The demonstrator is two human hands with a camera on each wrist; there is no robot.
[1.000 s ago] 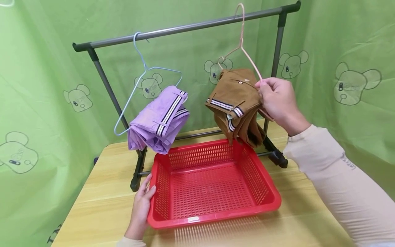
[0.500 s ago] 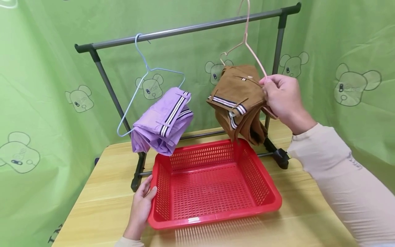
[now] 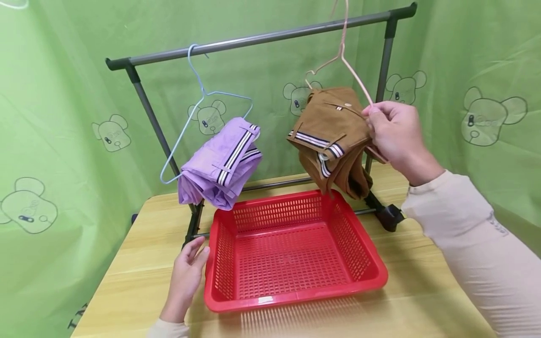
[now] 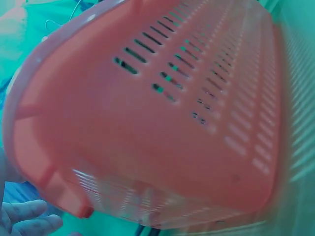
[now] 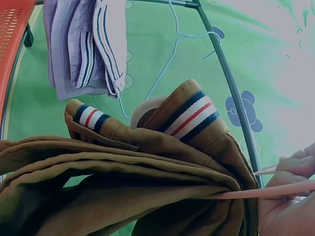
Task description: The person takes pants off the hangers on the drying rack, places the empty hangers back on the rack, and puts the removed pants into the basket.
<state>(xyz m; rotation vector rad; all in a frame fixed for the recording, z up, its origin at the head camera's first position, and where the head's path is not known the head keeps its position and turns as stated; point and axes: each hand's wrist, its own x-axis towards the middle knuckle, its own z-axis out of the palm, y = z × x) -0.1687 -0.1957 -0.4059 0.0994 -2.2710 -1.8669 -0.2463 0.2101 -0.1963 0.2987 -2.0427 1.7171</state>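
Observation:
My right hand (image 3: 399,134) pinches the lower right side of a pink clothes hanger (image 3: 354,75). Folded brown trousers (image 3: 329,119) with a striped waistband lie over the hanger's lower bar, above the basket's far right corner. The hanger's hook leaves the top of the head view, so I cannot tell whether it touches the rail. In the right wrist view the brown trousers (image 5: 206,152) fill the lower part, next to my thumb and fingers. My left hand (image 3: 186,277), fingers loosely extended, is beside the left rim of a red plastic basket (image 3: 296,295); the left wrist view shows its fingers (image 4: 29,210) off the rim.
A clothes rack with a metal rail (image 3: 262,40) stands on the wooden table (image 3: 131,263) behind the basket. From its left part a blue hanger (image 3: 192,108) carries folded purple trousers (image 3: 220,155). Green cloth (image 3: 46,117) with bear drawings surrounds the table.
The pink hanger and brown trousers have shifted right and slightly up with my right hand. My left hand has come off the basket's rim and moved a little left. The basket has hardly moved.

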